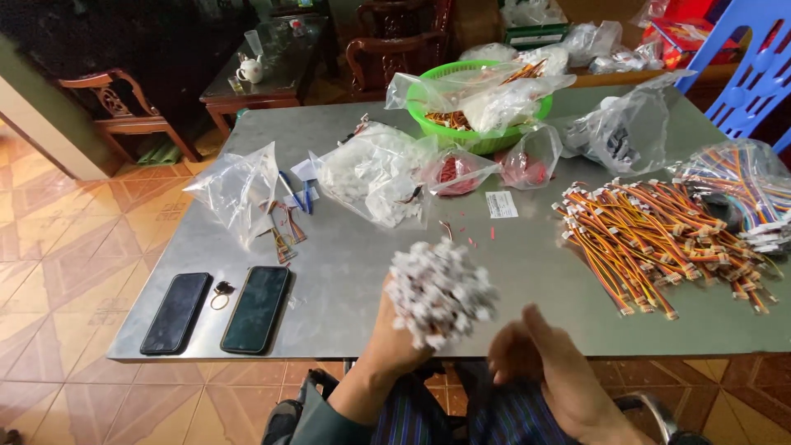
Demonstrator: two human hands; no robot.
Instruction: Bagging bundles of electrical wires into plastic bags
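My left hand (394, 338) holds up a thick bunch of wires, their white plastic connectors (439, 291) fanned out toward the camera at the table's front edge. My right hand (548, 371) hovers just right of the bunch, below the table edge, fingers loosely spread and holding nothing I can see. A large pile of orange, yellow and red wire harnesses (667, 239) with white connectors lies on the steel table (346, 280) to the right.
Two dark phones (175, 312) (256, 308) and a key ring (221, 293) lie front left. Clear plastic bags (239, 189) of parts fill the middle, behind them a green basket (482, 107). A blue plastic chair (754, 74) stands far right, wooden furniture at the back.
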